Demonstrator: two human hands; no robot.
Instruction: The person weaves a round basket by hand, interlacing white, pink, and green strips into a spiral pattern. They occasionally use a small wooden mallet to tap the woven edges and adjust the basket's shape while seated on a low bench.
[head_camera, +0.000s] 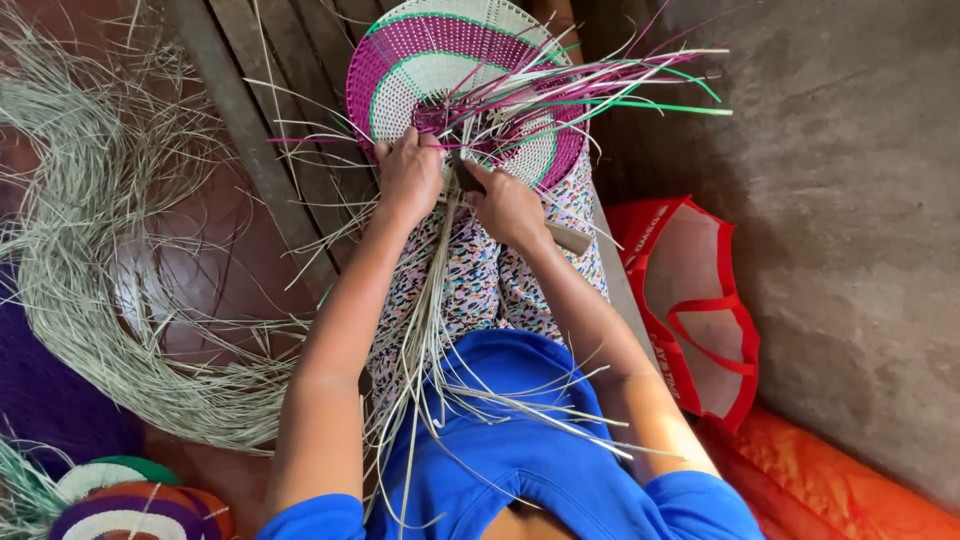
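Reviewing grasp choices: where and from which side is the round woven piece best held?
Probably at the near rim of the round woven piece, from the lap side, where the left hand and right hand sit. The flat disc tilts away and loose strands fan rightward.

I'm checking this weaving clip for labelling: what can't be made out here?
- Fingertips of the left hand and right hand: head view, buried among the strands.
- Woven disc: top cut off by the frame edge.
- Finished woven pieces: cut off at the bottom edge.
- Lettering on the red bag: too small.
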